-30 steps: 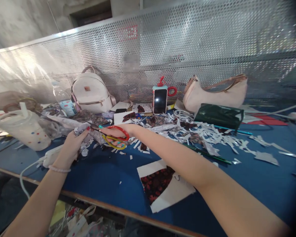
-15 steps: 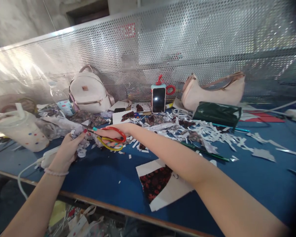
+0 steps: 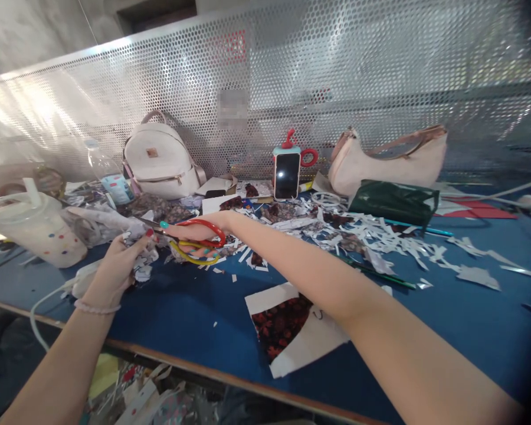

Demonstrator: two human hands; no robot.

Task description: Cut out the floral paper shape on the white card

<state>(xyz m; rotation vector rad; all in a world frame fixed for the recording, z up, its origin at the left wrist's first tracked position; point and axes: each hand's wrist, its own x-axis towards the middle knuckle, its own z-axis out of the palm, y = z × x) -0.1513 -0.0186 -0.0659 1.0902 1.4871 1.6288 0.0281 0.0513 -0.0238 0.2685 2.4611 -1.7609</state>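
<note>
My right hand grips a pair of scissors with one red and one yellow handle loop, its blades pointing left. Close by on the left, my left hand is closed on a crumpled piece of white patterned fabric, right at the scissor tips. Whether the blades are touching the fabric I cannot tell. A white card piece with dark red floral fabric lies flat near the table's front edge, partly under my right forearm.
White paper strips and fabric scraps litter the blue table. At left stand a tilted dotted cup and a plastic bottle. Behind are a white backpack, a phone, a pink handbag and a dark green pouch.
Both hands have shifted slightly left, the scissors and fabric with them. The scissor blades look a little farther apart than before. The camera view has moved slightly.
</note>
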